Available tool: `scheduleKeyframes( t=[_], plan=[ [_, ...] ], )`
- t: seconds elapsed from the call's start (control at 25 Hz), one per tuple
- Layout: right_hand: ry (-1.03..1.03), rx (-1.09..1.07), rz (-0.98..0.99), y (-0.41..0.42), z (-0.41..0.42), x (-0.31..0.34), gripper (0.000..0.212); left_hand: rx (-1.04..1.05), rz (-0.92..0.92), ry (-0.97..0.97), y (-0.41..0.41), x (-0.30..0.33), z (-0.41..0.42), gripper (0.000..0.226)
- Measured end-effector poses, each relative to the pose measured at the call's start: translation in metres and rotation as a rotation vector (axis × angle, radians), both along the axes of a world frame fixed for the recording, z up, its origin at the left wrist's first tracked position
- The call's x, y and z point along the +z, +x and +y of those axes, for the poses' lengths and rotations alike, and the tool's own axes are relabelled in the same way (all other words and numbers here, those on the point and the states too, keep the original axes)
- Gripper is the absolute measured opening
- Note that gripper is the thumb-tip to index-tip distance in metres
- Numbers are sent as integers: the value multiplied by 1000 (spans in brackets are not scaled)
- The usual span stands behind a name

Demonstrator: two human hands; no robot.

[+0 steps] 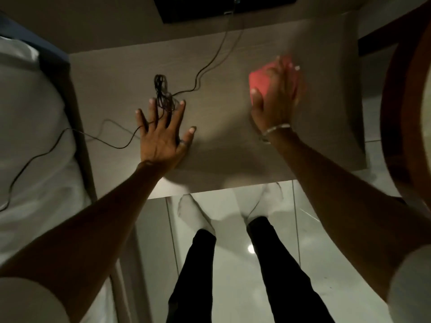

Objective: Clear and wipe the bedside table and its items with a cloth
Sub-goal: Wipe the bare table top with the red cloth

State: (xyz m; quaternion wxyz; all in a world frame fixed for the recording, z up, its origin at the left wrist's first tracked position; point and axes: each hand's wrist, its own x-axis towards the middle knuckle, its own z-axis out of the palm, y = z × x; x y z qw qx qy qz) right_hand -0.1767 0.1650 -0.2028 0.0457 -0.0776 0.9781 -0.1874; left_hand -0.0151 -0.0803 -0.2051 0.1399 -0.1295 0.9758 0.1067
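Observation:
The bedside table point(221, 145) has a pale wood-grain top. My right hand point(277, 99) presses a pink cloth point(258, 82) flat onto the table's right half; the hand and cloth are blurred. My left hand point(163, 134) lies flat on the table's left half with fingers spread, and its fingertips touch a tangled bundle of thin black cable point(163, 94). One strand of the cable runs to the back of the table, another trails left onto the bed.
A bed with white sheets point(30, 136) borders the table on the left. A dark wooden chair frame point(396, 108) stands at the right. A black panel point(224, 8) with plugs is on the wall behind. My legs stand on glossy white floor tiles point(233, 252) below.

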Motion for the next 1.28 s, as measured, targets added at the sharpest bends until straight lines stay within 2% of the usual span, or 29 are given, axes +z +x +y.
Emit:
scheduleKeyframes(
  t=[0.08,0.24,0.28,0.4,0.52,0.64,0.76,0.84,0.88,0.96,1.04,1.08,1.2,1.24,1.28],
  plan=[
    [-2,-9,-39,-11,-64,8,57,19,35,10,-3,7,-27,73],
    [86,637,2,20,-151,18,53,43,59,-84,4,37,-70,82],
    [108,647,5,28,-160,17,52,54,62,-98,8,45,-74,85],
    [91,445,-43,43,-204,18,58,152,136,-44,21,61,-90,81],
    [129,557,-1,57,-266,17,60,215,174,27,30,63,-110,83],
    [159,648,-28,79,-309,18,72,251,225,62,39,65,-125,77],
    [234,879,-83,144,-293,11,75,268,192,61,47,66,-136,72],
    [109,1018,-66,183,-255,12,68,220,104,29,54,64,-136,73],
    [4,1020,-20,193,-234,11,58,187,63,19,59,62,-135,74],
    [-83,789,16,209,-196,2,41,130,6,36,71,53,-128,76],
    [-73,482,38,230,-176,0,44,108,-14,65,82,41,-124,77],
    [-84,527,33,244,-177,-2,48,101,-2,74,88,35,-124,75],
    [-115,1151,48,256,-171,-4,60,77,28,84,98,20,-116,74],
    [-149,1201,69,244,-159,-5,58,98,35,77,100,16,-113,74],
    [-179,1145,92,231,-142,-4,55,130,41,64,101,13,-109,74]
  ],
)
